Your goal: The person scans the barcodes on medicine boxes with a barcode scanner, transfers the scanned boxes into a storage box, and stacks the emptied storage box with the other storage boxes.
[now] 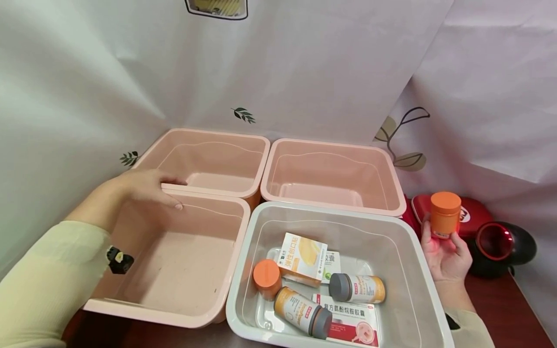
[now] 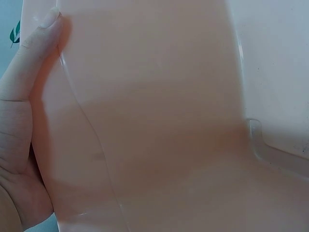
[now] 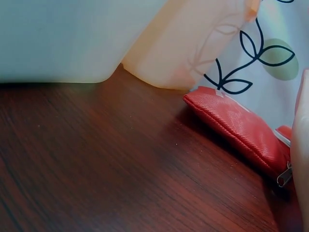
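Note:
My left hand (image 1: 145, 186) grips the back rim of the near-left pink bin (image 1: 243, 232), thumb on the inner side and fingers over toward the bin behind. In the left wrist view the thumb of that hand (image 2: 17, 121) lies against the bin's wall (image 2: 145, 121). Off to the right of the grey-white bin (image 1: 417, 270), my right hand (image 1: 448, 261) holds an orange jar (image 1: 446, 212) upright, between thumb and fingers. Only an edge of the right hand (image 3: 303, 150) shows in the right wrist view; the jar is out of sight there.
Inside the grey-white bin lie an orange-capped jar (image 1: 267, 278), two grey-capped bottles (image 1: 300, 309) and medicine boxes (image 1: 304, 256). Two pink bins (image 1: 332, 174) stand behind. A red zippered pouch (image 3: 241, 128) and a black round object (image 1: 522, 244) sit at the right on the dark wooden table (image 3: 120, 159).

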{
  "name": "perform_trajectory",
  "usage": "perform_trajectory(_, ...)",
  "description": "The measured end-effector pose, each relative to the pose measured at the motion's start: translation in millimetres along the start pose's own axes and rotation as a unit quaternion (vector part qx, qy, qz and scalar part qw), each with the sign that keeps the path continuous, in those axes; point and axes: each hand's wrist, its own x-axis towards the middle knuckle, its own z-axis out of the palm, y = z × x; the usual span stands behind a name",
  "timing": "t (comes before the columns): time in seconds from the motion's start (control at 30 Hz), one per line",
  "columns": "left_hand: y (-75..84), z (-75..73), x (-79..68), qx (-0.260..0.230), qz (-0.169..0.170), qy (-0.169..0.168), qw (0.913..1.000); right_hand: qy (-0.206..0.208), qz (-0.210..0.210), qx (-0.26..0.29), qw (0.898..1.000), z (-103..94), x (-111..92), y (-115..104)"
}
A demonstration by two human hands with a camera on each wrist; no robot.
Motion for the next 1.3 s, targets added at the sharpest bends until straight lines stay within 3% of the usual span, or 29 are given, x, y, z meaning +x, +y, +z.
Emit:
perform_trajectory(0.17,-3.1,1.2,-3.7,-0.016,0.005,-0.001,0.9999,0.008,0.006,0.009,1.0,-2.3,2.8,2.5)
perform_trajectory(0.43,-0.5,2.0,-3.5,-0.019,0.003,-0.002,0.9998,0.005,0.026,-0.025,0.999,4.6,1.4,9.4)
perform_trajectory(0.67,5.5,1.2,9.9,-0.023,0.008,-0.006,0.9997,-0.038,0.027,-0.08,0.996,23.1,1.2,19.4)
perform_trajectory(0.87,7.5,4.8,14.7,-0.026,0.018,-0.009,0.9995,-0.124,0.024,-0.107,0.986,40.8,3.6,24.9)
perform_trajectory(1.0,8.1,9.6,13.1,-0.031,0.008,-0.011,0.9994,-0.189,0.043,-0.165,0.967,64.0,9.8,24.0)
perform_trajectory(1.23,9.6,8.9,10.1,-0.034,0.002,-0.004,0.9994,-0.33,0.091,-0.287,0.895,120.2,32.3,34.4)
perform_trajectory(1.3,10.0,7.7,11.2,-0.04,0.003,-0.005,0.9992,-0.346,0.094,-0.298,0.885,134.9,36.2,39.8)
